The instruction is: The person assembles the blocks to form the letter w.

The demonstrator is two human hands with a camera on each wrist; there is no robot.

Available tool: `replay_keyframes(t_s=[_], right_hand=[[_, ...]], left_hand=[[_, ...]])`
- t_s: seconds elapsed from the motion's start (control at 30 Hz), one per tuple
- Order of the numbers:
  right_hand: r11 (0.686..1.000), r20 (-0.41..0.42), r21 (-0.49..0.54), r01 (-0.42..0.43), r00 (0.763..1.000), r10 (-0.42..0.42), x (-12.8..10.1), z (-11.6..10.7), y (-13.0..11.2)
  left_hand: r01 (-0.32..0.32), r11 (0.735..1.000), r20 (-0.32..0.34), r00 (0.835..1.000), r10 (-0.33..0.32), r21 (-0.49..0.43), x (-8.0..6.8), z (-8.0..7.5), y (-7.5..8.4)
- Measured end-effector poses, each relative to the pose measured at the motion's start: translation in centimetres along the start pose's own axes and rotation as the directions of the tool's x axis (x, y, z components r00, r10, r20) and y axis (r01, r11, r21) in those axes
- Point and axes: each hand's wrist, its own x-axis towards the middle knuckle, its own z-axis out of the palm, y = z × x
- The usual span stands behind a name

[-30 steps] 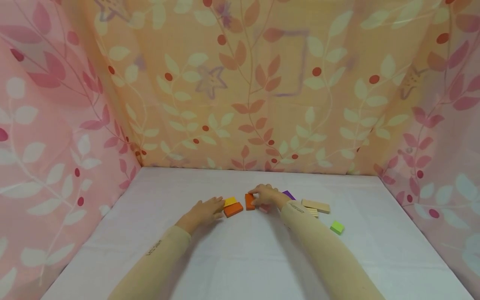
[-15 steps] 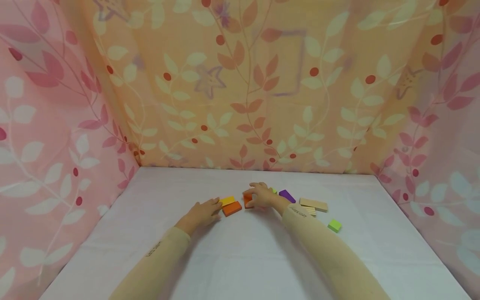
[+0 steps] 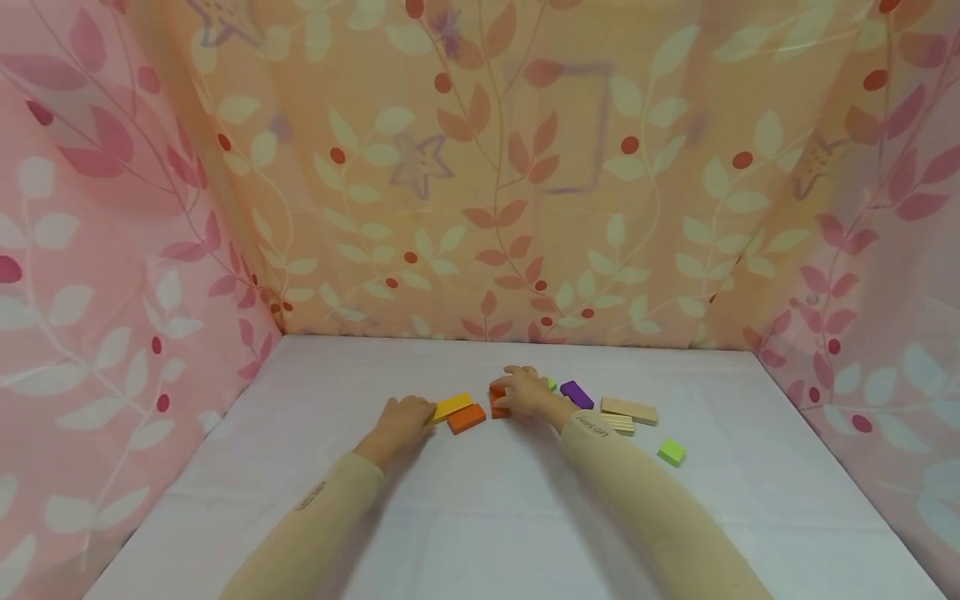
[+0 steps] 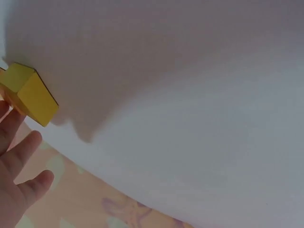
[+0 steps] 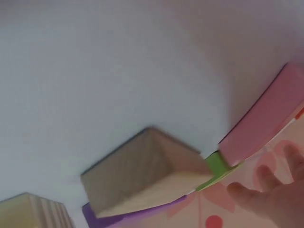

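Note:
My left hand (image 3: 399,427) holds the left end of a yellow block (image 3: 453,407). In the left wrist view, fingertips touch that block's side while other fingers stick out; the thumb is hidden. Beside it lies an orange block (image 3: 467,419). My right hand (image 3: 525,393) pinches a second orange block (image 3: 496,405), partly covered by its fingers. In the right wrist view, a pink block (image 5: 266,114) lies near the spread fingers (image 5: 266,178), with a green block (image 5: 217,165) at its end. A plain wooden block (image 5: 142,171) stands closer to that camera.
Right of my right hand are a purple block (image 3: 577,394), a flat wooden block (image 3: 630,410), a ridged wooden block (image 3: 618,424) and a light green block (image 3: 672,452). White cloth (image 3: 480,517) covers the table; patterned curtains (image 3: 480,208) enclose its back and sides.
My left hand has drawn slightly left, its fingers less spread, and more of the yellow block shows. My right hand stays at its orange block, with its fingers now further over it.

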Motion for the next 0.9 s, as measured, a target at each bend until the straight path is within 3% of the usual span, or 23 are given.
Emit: replay_keyframes(t_s=[0.1,0.3,0.43,0.57,0.63,0.73,0.83,0.9], right_hand=[[0.999,-0.027,-0.009,-0.044,0.999,0.043,0.1,-0.1,0.7],[0.994,0.031,0.056,-0.095,0.995,0.094,0.3,-0.2,1.4],[0.984,0.040,0.117,-0.131,0.991,0.127,0.6,-0.3,1.5],[0.978,0.036,0.157,-0.140,0.990,0.136,0.8,-0.5,1.5],[0.975,0.039,0.172,-0.139,0.990,0.134,0.8,-0.7,1.3],[0.971,0.051,0.186,-0.149,0.989,0.142,0.7,-0.9,1.0],[0.971,0.050,0.185,-0.153,0.988,0.146,0.6,-1.0,0.8],[0.973,0.050,0.177,-0.150,0.988,0.144,0.6,-1.0,0.8]], left_hand=[[0.005,0.998,-0.032,0.999,-0.003,0.060,0.5,0.2,0.5],[-0.001,0.995,-0.075,0.997,0.008,0.100,0.9,0.3,0.8],[-0.026,0.995,-0.121,0.992,0.038,0.095,0.3,-0.5,0.5],[-0.087,0.993,-0.199,0.975,0.102,0.082,-1.0,-1.3,-0.1],[-0.160,0.983,-0.248,0.953,0.176,0.086,-1.8,-1.4,-0.3],[-0.309,0.944,-0.273,0.904,0.329,0.116,-2.9,-1.1,-0.3],[-0.465,0.879,-0.231,0.848,0.477,0.108,-3.5,-0.5,0.4],[-0.542,0.838,-0.177,0.819,0.545,0.073,-3.6,-0.1,1.1]])
